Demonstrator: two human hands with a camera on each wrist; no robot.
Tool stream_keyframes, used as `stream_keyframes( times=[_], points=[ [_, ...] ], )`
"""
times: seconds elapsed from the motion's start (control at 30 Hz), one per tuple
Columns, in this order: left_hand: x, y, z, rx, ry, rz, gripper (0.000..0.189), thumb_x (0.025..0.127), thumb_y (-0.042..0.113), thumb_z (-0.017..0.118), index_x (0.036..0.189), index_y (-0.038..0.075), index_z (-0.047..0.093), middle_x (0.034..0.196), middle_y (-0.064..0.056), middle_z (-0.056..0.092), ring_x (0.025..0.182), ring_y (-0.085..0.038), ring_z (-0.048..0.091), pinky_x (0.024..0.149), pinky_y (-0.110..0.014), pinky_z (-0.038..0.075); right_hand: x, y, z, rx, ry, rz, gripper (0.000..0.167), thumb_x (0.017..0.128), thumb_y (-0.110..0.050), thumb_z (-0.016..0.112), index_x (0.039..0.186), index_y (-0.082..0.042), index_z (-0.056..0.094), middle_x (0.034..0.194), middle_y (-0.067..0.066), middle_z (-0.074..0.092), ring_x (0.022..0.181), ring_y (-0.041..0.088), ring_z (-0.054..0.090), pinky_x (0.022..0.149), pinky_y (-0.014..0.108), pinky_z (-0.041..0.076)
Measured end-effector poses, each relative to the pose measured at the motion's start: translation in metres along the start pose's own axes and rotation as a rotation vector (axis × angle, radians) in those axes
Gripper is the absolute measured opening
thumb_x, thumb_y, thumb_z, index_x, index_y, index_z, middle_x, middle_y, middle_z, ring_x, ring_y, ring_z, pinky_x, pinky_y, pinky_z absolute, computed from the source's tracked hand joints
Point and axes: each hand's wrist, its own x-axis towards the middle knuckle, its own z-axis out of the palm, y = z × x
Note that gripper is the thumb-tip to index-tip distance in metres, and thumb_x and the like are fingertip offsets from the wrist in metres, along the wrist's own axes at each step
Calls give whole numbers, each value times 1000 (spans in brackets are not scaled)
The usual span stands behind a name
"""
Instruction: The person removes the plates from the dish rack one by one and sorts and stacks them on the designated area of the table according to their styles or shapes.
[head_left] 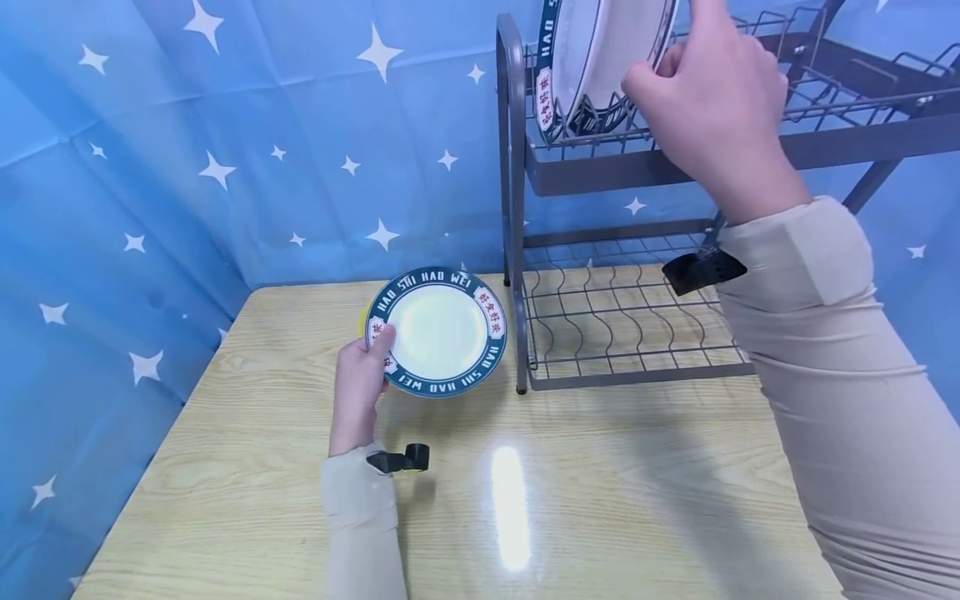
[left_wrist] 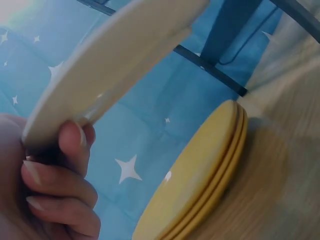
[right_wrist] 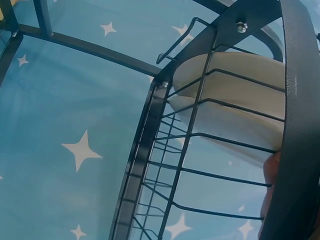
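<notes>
My left hand [head_left: 358,379] grips the left rim of a white plate [head_left: 438,332] with a dark green lettered border, thumb on top and fingers curled underneath. In the left wrist view this plate is tilted above a stack of yellow plates [left_wrist: 197,172]. My right hand [head_left: 723,108] is up at the rack's top tier, thumb and fingers pinching the rim of a white plate [head_left: 630,50] with the same border. That plate stands on edge in the wires, beside another upright plate [head_left: 549,83] to its left. Some right fingertips are hidden.
A dark metal two-tier dish rack [head_left: 516,208] stands at the back right of the wooden table [head_left: 247,467]. Its lower wire shelf [head_left: 622,325] is near table height. Behind hangs a blue curtain [head_left: 300,117] with white stars.
</notes>
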Motion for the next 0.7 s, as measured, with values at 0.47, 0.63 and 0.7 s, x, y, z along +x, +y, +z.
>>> stream_keyframes(
  times=[0.47,0.63,0.7],
  points=[
    [7,-20,-14,130,-290,-118,47,80,55,55,92,11,65,76,-7,63,56,-24,42,57,-29,33,2,3,1,-17,30,7,50,85,-36,38,128,-12,38,80,-5,38,76,10,34,83,35,29],
    [10,-28,-14,166,-351,-156,46,78,53,59,89,9,66,71,-8,61,52,-23,40,59,-30,33,2,4,0,-20,35,4,48,85,-35,37,126,-11,40,80,-5,38,75,10,34,82,34,28],
    [12,-31,-15,179,-367,-155,46,78,53,60,89,9,66,69,-7,60,50,-22,39,57,-30,32,2,5,-1,-19,38,1,48,84,-35,37,125,-10,41,80,-5,38,75,9,33,81,34,28]
  ],
)
